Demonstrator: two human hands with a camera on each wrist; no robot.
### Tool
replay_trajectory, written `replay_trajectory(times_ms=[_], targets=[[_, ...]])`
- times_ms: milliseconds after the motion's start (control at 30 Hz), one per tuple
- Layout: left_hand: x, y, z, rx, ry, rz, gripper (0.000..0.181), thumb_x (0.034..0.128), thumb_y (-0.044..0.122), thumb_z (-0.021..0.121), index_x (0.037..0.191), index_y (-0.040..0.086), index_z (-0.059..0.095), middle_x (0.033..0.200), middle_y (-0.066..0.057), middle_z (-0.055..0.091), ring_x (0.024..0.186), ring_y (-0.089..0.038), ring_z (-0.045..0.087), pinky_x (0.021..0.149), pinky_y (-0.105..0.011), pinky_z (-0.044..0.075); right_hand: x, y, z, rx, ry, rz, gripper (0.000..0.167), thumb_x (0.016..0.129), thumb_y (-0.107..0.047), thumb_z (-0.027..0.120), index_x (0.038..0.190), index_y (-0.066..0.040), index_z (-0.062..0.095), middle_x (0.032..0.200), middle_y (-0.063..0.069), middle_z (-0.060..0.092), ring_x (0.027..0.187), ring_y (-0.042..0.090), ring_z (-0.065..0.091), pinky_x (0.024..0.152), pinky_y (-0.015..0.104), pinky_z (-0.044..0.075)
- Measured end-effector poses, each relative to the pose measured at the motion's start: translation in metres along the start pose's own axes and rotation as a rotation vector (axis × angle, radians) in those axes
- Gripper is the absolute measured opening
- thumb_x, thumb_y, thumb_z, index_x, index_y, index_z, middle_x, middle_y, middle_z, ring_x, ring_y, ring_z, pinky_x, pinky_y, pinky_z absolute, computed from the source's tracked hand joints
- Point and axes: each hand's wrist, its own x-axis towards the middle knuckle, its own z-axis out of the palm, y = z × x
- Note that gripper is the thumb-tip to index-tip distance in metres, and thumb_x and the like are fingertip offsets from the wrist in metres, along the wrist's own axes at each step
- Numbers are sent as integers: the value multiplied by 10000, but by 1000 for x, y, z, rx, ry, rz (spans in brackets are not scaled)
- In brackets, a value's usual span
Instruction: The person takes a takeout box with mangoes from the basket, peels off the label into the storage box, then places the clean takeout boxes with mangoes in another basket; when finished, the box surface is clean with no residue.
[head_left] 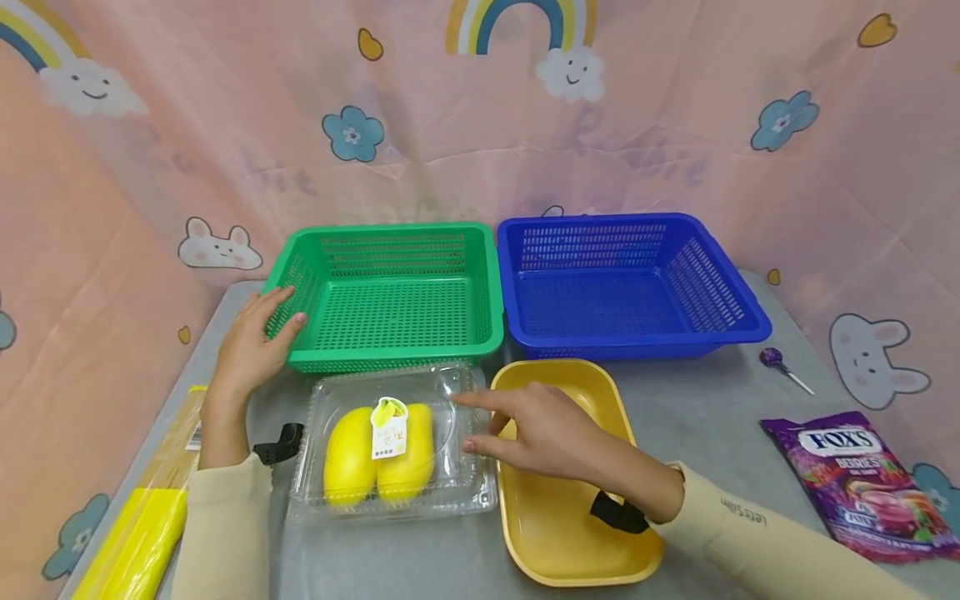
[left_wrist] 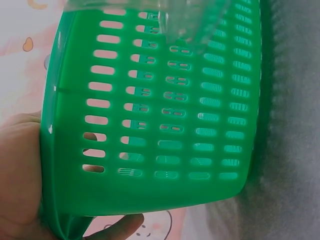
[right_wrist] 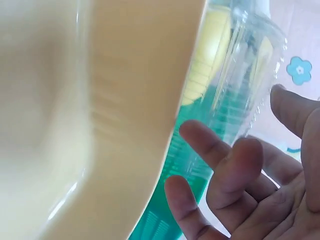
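Observation:
My left hand point(head_left: 255, 342) is over the front left corner of a green perforated basket point(head_left: 405, 354), its fingers loose and its thumb spread apart. In the left wrist view that hand point(left_wrist: 20, 175) lies against the basket's rim, with part of a finger showing through the slots. A clear plastic clamshell box point(head_left: 465, 492) stands in front of the basket, with two yellow mango-shaped pieces point(head_left: 348, 458) and a white mango label point(head_left: 388, 442) on it. My right hand point(head_left: 536, 429) hovers at the box's right side, fingers loosely bent and holding nothing; contact with the box cannot be told.
Below the right hand is a yellow tray point(head_left: 573, 567). A blue basket point(head_left: 630, 337) stands at the back right. Further right lie a lollipop point(head_left: 772, 358) and a purple candy bag point(head_left: 862, 492). A yellow plastic-wrapped package point(head_left: 138, 533) lies along the left edge.

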Motion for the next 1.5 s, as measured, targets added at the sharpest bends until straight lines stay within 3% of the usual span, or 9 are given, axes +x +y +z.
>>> replay_trajectory(times_ms=[233, 600, 767, 967, 1100, 1167, 1300, 1400, 1500], targets=[[1, 1, 0, 5, 0, -6, 602, 1066, 396, 494, 1572, 88, 381, 1641, -241, 307, 1565, -480, 101, 1152, -782, 123, 0, 1, -1, -32, -22, 3, 487, 932, -440, 723, 1370, -235, 663, 900, -81, 782, 629, -20, 547, 583, 201, 457], [-2, 0, 0, -11, -10, 3, 601, 1069, 388, 489, 1571, 77, 378, 1642, -249, 298, 1563, -491, 82, 1158, -778, 108, 0, 8, 4, 8, 0, -10, 460, 928, -413, 738, 1349, -238, 674, 846, -113, 742, 613, 9, 534, 561, 197, 447], [-3, 1, -5, -18, -55, 22, 607, 1070, 394, 489, 1578, 84, 368, 1667, -247, 234, 1560, -510, 40, 1157, -782, 91, -1, 11, -1, 39, 13, -1, 431, 940, -419, 722, 1333, -247, 682, 850, -122, 719, 648, 23, 552, 569, 204, 462], [-9, 18, -24, -56, -74, 102, 569, 1060, 341, 539, 1569, 127, 405, 1686, -203, 216, 1559, -494, 102, 1158, -772, 135, -1, 15, -8, 58, 78, -53, 405, 933, -342, 748, 1306, -192, 698, 848, -95, 713, 579, 26, 527, 542, 198, 461], [-12, 38, -32, -92, -69, 185, 557, 1003, 275, 652, 1531, 231, 483, 1675, -74, 304, 1560, -397, 209, 1153, -742, 213, 0, 21, -11, 111, 130, -107, 387, 926, -276, 761, 1278, -125, 708, 846, -70, 712, 628, 41, 562, 580, 208, 503], [-14, 49, -33, -120, -101, 237, 579, 967, 231, 706, 1511, 266, 510, 1656, -25, 347, 1556, -362, 239, 1140, -734, 245, 1, 24, -11, 131, 146, -121, 380, 921, -255, 767, 1265, -105, 711, 845, -64, 708, 665, 35, 576, 607, 227, 526], [-24, 66, -30, -170, -227, 314, 620, 899, 173, 786, 1463, 296, 561, 1589, 54, 441, 1519, -236, 330, 1118, -619, 363, 2, 28, -13, 160, 137, -115, 388, 919, -249, 769, 1276, -110, 706, 859, -74, 703, 732, 26, 602, 657, 297, 573], [-33, 70, -27, -165, -323, 354, 606, 872, 181, 818, 1418, 326, 598, 1502, 99, 526, 1408, -101, 440, 1045, -434, 474, 2, 29, -13, 165, 117, -106, 403, 924, -261, 763, 1299, -129, 697, 879, -80, 706, 757, 27, 614, 681, 335, 590], [-39, 68, -22, -148, -392, 394, 569, 865, 196, 827, 1380, 334, 627, 1421, 100, 594, 1257, -51, 529, 958, -319, 516, 2, 31, -14, 162, 110, -108, 409, 927, -258, 759, 1308, -127, 691, 885, -70, 713, 759, 32, 622, 690, 339, 594]])
